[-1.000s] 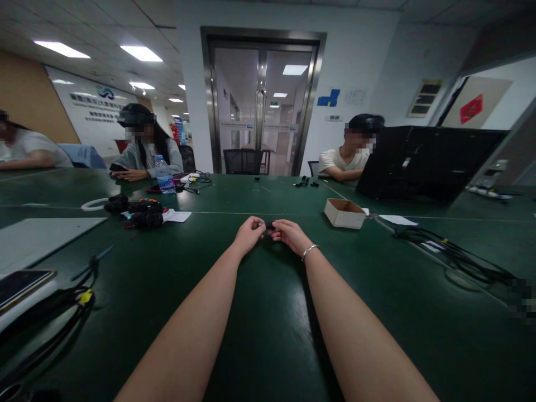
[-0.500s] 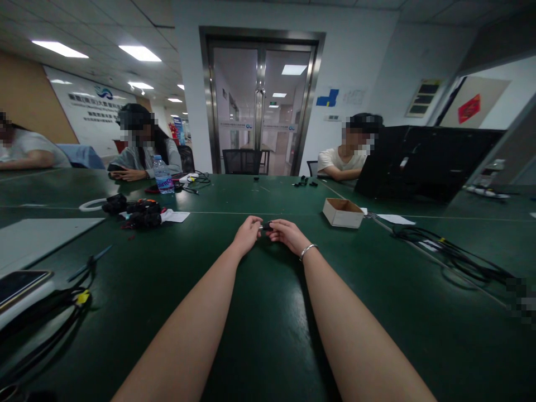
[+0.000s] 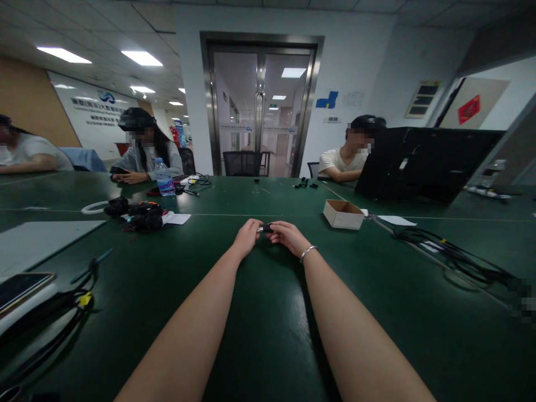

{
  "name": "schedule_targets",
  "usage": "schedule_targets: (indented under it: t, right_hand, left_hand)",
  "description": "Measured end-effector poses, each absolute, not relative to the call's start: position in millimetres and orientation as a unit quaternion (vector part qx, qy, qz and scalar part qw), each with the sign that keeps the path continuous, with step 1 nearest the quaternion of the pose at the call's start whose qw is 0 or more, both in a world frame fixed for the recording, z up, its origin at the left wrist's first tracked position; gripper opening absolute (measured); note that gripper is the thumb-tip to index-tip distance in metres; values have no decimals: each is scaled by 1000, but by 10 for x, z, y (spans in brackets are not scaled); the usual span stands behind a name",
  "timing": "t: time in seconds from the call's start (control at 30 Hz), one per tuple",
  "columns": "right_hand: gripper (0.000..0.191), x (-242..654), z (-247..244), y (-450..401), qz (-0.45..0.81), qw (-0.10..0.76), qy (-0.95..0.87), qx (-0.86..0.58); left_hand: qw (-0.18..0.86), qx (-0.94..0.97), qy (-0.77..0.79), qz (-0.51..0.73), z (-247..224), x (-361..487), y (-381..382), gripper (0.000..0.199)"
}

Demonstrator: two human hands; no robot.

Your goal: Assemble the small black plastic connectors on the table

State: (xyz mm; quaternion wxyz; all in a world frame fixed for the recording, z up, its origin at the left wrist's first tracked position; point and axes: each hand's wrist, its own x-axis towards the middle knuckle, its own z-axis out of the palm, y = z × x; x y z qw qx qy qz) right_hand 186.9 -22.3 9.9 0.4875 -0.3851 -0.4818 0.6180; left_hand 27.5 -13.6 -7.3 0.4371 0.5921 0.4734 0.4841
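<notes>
Over the middle of the green table, both my hands meet at a small black and silver cylindrical piece (image 3: 265,228). My left hand (image 3: 248,237) is closed, its fingertips pinching the silver end. My right hand (image 3: 288,235), with a silver bracelet at the wrist, pinches the black end between thumb and fingers. The piece lies roughly level between the two hands. Its ends are hidden by my fingers, and it is too small to name its exact kind.
An open cardboard box (image 3: 343,214) stands right of my hands. Black gear (image 3: 136,214) lies to the left, a phone (image 3: 23,291) and cables (image 3: 79,312) nearer. Coiled cables (image 3: 456,257) and a large black panel (image 3: 419,164) are at right. Several people sit across the table.
More of the silver part shows between my fingers now. Both hands keep their grip and almost the same place. The whole view has shifted slightly downward.
</notes>
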Motion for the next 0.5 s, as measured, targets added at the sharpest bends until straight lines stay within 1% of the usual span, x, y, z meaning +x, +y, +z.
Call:
schedule_targets:
  t: [0.1, 0.27, 0.37, 0.5]
  right_hand:
    - [4, 1871, 104, -223, 620, 487, -480, -384]
    - [5, 1878, 92, -206, 623, 486, -480, -382]
    - [6, 1882, 83, -202, 622, 487, -480, -383]
    - [5, 1883, 78, -204, 623, 487, -485, -374]
  left_hand:
    - [409, 610, 471, 489, -82, 267, -129, 21]
    - [435, 597, 467, 486, -74, 271, -133, 24]
    - [393, 613, 470, 498, -68, 278, -137, 23]
    - [418, 615, 460, 485, -79, 276, -131, 23]
